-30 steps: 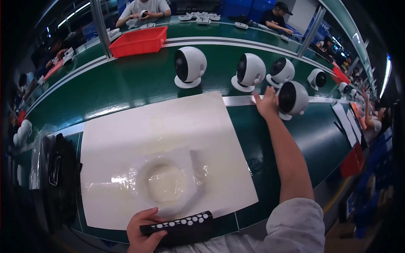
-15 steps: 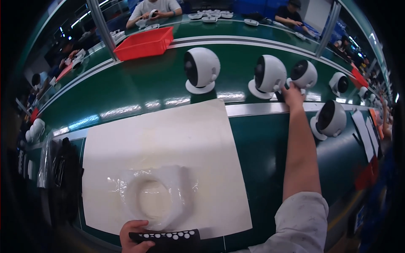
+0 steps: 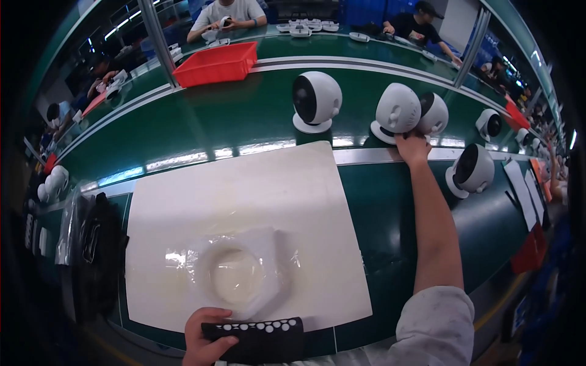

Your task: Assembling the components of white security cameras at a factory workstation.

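Observation:
My left hand (image 3: 207, 337) is closed around a black strip with white round dots (image 3: 255, 338) at the lower edge. Just beyond it, a white foam ring in clear plastic film (image 3: 267, 274) lies on a pale sheet (image 3: 183, 201). My right arm reaches far forward. The right hand (image 3: 413, 148) grips low at the base of a white ball-shaped device (image 3: 395, 110) on a round foot; its back is toward me, and the fingertips are partly hidden. Close behind stands another white device with a black front (image 3: 434, 114), near that hand.
More white devices stand left (image 3: 317, 97), right (image 3: 475, 168) and far right (image 3: 488, 124). A red bin (image 3: 217, 64) sits at the far side of the green bench. Black bags (image 3: 101, 256) lie left of the sheet. Co-workers sit opposite, handling white parts.
My right hand has moved slightly left, and the device at it has turned from its black front to its white back. The left hand still holds the strip. The whole view has shifted a little.

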`<state>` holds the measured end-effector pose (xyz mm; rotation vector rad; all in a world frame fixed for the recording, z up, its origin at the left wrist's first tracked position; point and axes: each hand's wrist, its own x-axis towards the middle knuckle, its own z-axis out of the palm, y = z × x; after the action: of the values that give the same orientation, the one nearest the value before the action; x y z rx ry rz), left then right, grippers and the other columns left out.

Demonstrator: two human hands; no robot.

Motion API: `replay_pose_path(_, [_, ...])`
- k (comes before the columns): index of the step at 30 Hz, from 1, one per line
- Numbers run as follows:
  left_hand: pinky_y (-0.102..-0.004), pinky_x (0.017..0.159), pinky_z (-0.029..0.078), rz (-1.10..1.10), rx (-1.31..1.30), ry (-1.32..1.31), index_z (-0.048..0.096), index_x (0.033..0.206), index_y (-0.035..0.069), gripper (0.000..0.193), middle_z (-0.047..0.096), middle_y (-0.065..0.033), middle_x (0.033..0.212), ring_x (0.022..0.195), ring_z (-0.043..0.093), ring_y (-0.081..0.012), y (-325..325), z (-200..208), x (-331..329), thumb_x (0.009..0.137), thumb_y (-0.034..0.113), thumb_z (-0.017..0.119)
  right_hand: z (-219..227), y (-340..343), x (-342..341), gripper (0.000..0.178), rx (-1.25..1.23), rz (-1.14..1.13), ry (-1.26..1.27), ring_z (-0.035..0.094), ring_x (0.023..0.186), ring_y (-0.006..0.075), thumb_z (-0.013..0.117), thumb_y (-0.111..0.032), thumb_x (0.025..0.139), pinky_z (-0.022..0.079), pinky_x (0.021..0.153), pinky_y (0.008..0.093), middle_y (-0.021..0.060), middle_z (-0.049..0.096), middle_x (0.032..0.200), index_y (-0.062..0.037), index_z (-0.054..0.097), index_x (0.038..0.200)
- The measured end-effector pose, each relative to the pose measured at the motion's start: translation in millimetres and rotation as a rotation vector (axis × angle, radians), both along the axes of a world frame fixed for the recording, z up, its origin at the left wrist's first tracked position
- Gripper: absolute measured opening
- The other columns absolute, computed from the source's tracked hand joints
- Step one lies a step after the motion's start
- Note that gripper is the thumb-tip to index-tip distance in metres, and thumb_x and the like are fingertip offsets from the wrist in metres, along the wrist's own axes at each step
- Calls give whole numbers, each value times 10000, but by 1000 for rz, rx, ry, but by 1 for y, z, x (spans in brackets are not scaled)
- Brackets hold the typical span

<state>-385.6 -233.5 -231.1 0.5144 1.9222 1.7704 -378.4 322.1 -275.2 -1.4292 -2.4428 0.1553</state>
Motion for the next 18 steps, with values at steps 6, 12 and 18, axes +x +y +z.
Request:
replay_pose_path(6, [-262, 754, 407, -70, 37, 143, 528, 879, -34, 327, 545, -127, 950, 861, 525, -163, -3, -6, -6, 610, 60, 689, -7, -54, 36, 529, 121, -3, 94, 397, 1110, 309, 403, -468, 780, 240, 922, 493, 156, 473, 1145, -72, 474, 1123])
replay_pose_path(12, [-287, 753, 407, -127, 116, 201, 500, 803, -12, 277, 553, -146, 926, 866, 526, -194, -7, -7, -2, 632, 96, 690, -28, -86, 89, 406, 350, 248, 17, 451, 1004, 342, 451, -352, 802, 342, 815, 504, 170, 512, 1060, -57, 506, 1076])
replay_pose_path(18, [-283, 743, 433, -166, 218, 223, 547, 801, -21, 220, 574, -158, 931, 840, 564, -202, -19, -8, -6, 622, -24, 675, -2, -161, 106, 423, 7, 413, 293, 413, 1097, 372, 502, -266, 823, 311, 934, 388, 207, 491, 1120, -25, 451, 1167])
